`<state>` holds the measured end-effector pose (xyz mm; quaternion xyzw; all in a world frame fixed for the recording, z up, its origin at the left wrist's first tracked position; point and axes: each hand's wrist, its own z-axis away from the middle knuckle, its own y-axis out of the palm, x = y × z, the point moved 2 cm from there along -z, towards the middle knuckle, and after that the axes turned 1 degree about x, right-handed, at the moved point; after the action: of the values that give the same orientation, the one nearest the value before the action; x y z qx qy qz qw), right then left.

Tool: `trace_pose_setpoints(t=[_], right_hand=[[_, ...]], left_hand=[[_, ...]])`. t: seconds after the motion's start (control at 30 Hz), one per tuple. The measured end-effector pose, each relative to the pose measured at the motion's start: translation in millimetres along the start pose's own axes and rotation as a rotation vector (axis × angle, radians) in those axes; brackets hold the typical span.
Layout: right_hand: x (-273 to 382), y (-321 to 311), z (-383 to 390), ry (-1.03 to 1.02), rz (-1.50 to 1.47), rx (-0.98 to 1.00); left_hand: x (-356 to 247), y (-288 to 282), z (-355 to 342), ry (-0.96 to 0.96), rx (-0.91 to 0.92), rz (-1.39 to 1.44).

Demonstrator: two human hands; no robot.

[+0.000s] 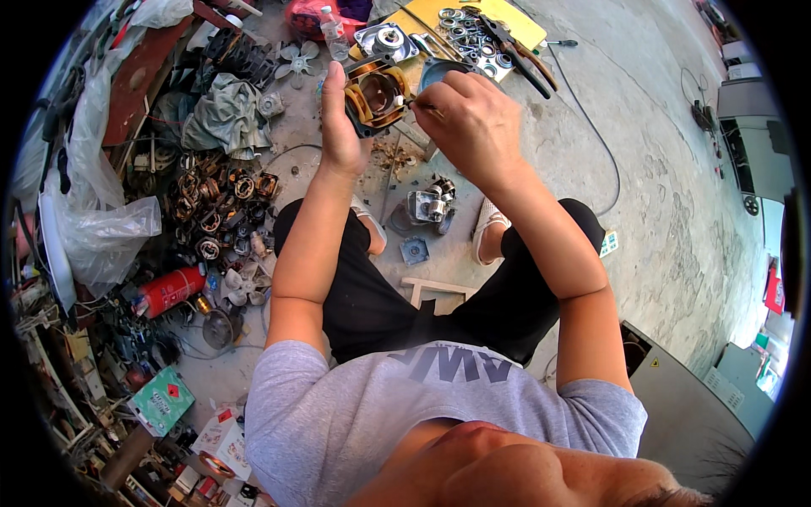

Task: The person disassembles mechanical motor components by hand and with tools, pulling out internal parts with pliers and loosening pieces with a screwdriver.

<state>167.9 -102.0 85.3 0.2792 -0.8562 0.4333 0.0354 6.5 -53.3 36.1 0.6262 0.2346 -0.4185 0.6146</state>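
Note:
My left hand (343,127) is wrapped round the side of an open motor housing (372,89), its thumb pointing up along the edge. Copper windings with yellow insulation show inside the housing, and a small white piece sits near its right inner side. Close by on the right, my right hand (475,122) is closed in a pinch at the housing's edge. A thin dark piece shows at its fingertips, too small to name. Behind the hands a metal motor end cover (387,40) lies on the yellow board, and a blue round dish (439,74) is partly covered by my right hand.
Pliers (525,61) and several bearings (460,29) lie on the yellow board (528,25). A plastic bottle (334,35) stands left of it. Motor parts (429,205) lie between my feet. Piled windings (207,198) and a red cylinder (173,290) are at left; a cable (596,127) crosses the floor.

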Motion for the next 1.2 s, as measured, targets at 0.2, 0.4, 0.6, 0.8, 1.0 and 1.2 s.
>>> trace_pose_setpoints(t=[0.2, 0.4, 0.6, 0.8, 1.0, 1.2], right_hand=[[2, 8, 3, 0.008, -0.057, 0.057], [-7, 3, 1, 0.103, -0.418, 0.128], [-17, 3, 2, 0.232, -0.498, 0.123], [-19, -3, 1, 0.234, -0.451, 0.156], [-16, -3, 2, 0.185, -0.411, 0.155], [-11, 0, 4, 0.091, -0.356, 0.111]], left_hand=[[-3, 5, 2, -0.018, -0.013, 0.051], [-5, -2, 0, -0.084, -0.019, 0.131], [-8, -3, -3, -0.027, -0.009, 0.134], [-4, -4, -4, -0.009, -0.015, 0.070], [3, -2, -3, 0.013, 0.013, 0.025], [5, 2, 0, -0.034, -0.018, 0.082]])
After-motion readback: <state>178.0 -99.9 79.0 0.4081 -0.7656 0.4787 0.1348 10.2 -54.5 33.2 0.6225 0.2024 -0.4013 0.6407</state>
